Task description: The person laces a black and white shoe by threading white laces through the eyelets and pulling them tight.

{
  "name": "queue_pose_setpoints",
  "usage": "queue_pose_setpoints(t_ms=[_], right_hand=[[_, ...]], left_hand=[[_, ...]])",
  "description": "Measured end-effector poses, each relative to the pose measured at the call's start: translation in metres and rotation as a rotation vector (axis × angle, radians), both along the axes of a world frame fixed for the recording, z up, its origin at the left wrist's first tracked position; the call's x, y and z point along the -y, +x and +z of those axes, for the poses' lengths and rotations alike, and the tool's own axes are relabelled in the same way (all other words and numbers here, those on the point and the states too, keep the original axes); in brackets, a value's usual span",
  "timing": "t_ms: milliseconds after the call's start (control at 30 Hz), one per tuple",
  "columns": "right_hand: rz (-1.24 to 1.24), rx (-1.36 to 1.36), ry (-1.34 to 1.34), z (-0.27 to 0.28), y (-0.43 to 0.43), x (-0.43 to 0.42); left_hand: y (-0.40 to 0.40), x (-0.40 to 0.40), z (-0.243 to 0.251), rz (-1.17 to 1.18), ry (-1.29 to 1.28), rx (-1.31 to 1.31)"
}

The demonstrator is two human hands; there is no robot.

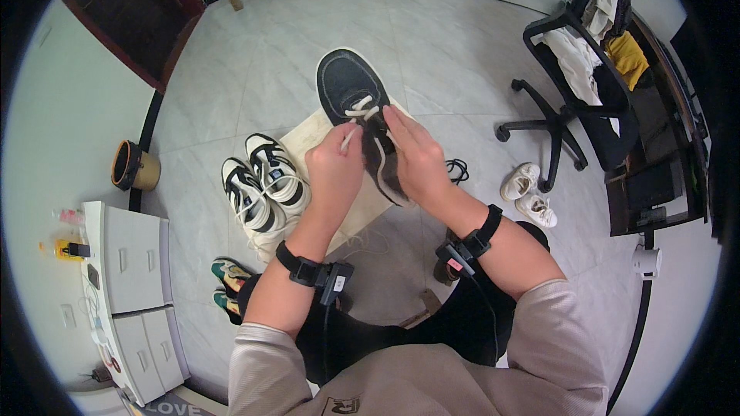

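A black shoe with a white sole edge (pixel 347 78) is held up before me, its toe pointing away. White lace (pixel 362 104) runs through its upper eyelets, and a loose length hangs over the opening. My left hand (pixel 337 156) is closed with a piece of the lace pinched between thumb and finger, at the shoe's left side. My right hand (pixel 417 153) lies along the shoe's right side, fingers fairly straight, supporting it. Below the shoe is a pale, flat board or low stool top (pixel 306 136). Both wrists wear black straps with small devices.
White-and-black sneakers (pixel 269 179) stand left of the board, colourful shoes (pixel 228 280) nearer me. White shoes (pixel 529 193) and a wheeled office chair (pixel 555 121) are at the right. A bin (pixel 144 170) and white cabinet (pixel 136 266) stand left. A black cord (pixel 459 170) lies right of the board.
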State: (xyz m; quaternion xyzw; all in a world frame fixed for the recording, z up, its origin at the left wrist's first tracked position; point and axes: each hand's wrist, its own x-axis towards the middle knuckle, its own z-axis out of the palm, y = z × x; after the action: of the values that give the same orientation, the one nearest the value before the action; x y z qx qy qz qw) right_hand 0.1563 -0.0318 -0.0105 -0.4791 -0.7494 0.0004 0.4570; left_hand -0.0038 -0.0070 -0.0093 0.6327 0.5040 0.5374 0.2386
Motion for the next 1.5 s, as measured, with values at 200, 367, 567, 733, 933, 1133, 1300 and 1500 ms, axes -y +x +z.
queue_pose_setpoints(t_ms=[200, 367, 567, 733, 933, 1133, 1300, 1500], right_hand=[[-0.075, -0.212, -0.057, 0.004, 0.004, -0.006], [-0.166, -0.378, -0.062, 0.011, 0.014, -0.010], [-0.168, -0.332, -0.047, 0.019, 0.021, -0.007], [-0.087, -0.231, 0.032, 0.006, 0.017, -0.007], [-0.077, -0.229, 0.045, 0.007, 0.018, -0.012], [-0.172, -0.313, 0.001, 0.006, 0.016, -0.012], [-0.234, -0.475, -0.051, 0.002, 0.003, -0.013], [-0.203, -0.630, -0.042, 0.000, -0.008, -0.009]], left_hand=[[0.002, 0.011, 0.024, 0.009, 0.002, -0.061], [-0.010, 0.002, 0.008, -0.084, -0.172, -0.118], [-0.006, -0.001, 0.005, -0.018, 0.090, -0.237], [-0.004, -0.002, 0.011, -0.073, 0.065, -0.185], [-0.014, -0.010, 0.001, -0.034, 0.025, -0.148], [-0.002, 0.020, 0.038, -0.089, -0.230, -0.076], [0.026, 0.030, 0.039, -0.514, -0.682, 0.252], [0.040, 0.031, 0.027, -0.459, -0.748, 0.506]])
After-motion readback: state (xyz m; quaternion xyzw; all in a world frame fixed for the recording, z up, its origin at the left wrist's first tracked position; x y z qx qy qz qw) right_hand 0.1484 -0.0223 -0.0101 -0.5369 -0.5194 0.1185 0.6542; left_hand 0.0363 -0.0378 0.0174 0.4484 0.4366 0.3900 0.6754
